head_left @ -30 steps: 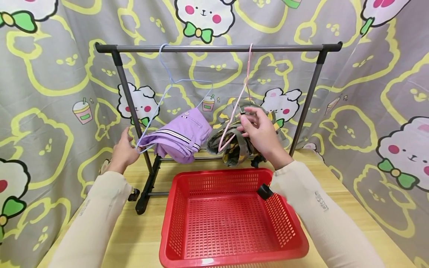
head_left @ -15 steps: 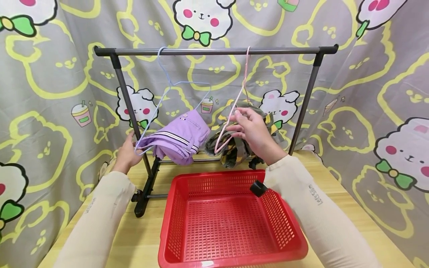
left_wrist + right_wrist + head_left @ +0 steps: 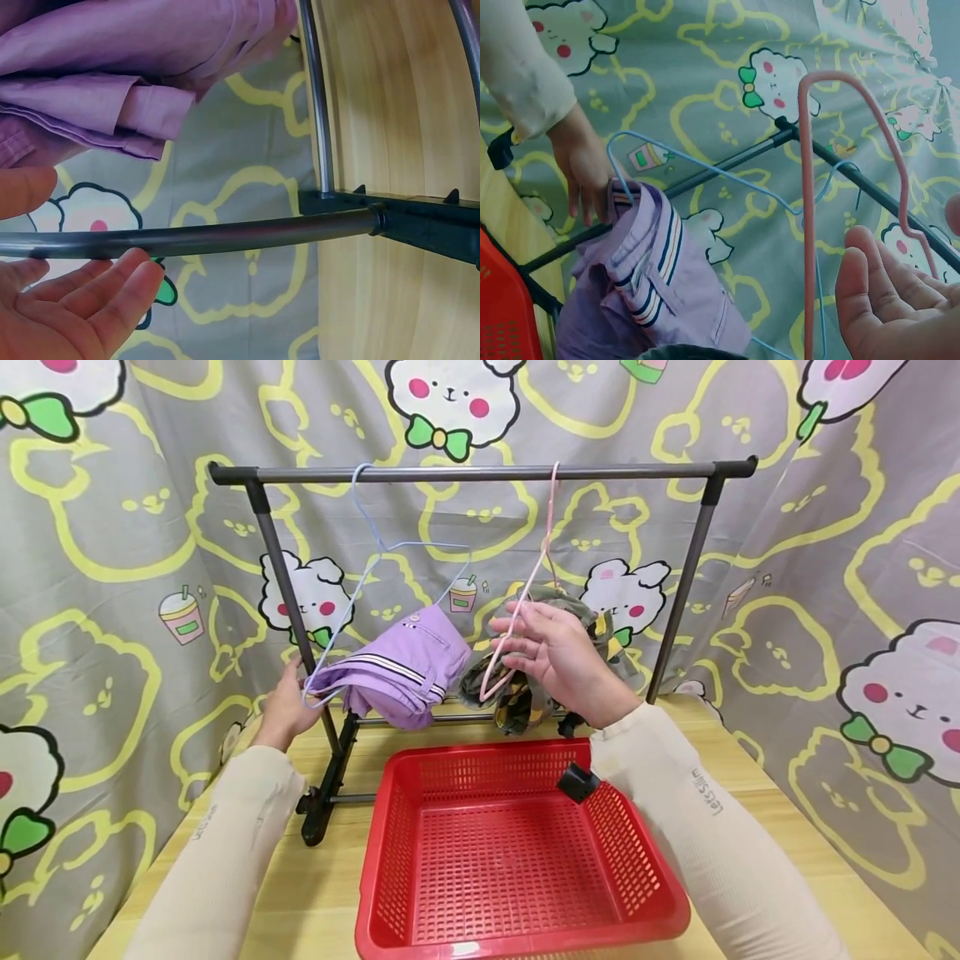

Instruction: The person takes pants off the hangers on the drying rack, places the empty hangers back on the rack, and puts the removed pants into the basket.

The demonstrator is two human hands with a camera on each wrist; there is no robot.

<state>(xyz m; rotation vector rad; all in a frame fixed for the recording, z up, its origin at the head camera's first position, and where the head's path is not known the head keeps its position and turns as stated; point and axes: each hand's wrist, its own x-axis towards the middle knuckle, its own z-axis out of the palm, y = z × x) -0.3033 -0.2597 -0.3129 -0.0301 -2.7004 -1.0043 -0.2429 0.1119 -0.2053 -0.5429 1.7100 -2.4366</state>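
Observation:
Purple trousers (image 3: 408, 660) with a striped waistband hang from a blue hanger (image 3: 381, 552). Beside them, a rolled camouflage garment (image 3: 516, 714) hangs on a pink hanger (image 3: 808, 225). My left hand (image 3: 291, 706) is at the rack's left post (image 3: 262, 230), near the blue hanger's left end. In the left wrist view its fingers (image 3: 112, 300) lie extended along one side of the post, the thumb on the other. My right hand (image 3: 562, 656) is loosely spread at the pink hanger's side, in front of the camouflage garment and partly covering it.
Both hangers hook over the rack's dark top bar (image 3: 465, 473). A red perforated basket (image 3: 675, 918) stands on the wooden table (image 3: 300, 902) below the garments. A patterned curtain (image 3: 810, 635) surrounds the rack on the back and sides.
My right hand has shifted left towards the pink hanger, and its bent fingers have straightened and spread. My left hand has moved slightly right, close to the post. The head view has shifted a little.

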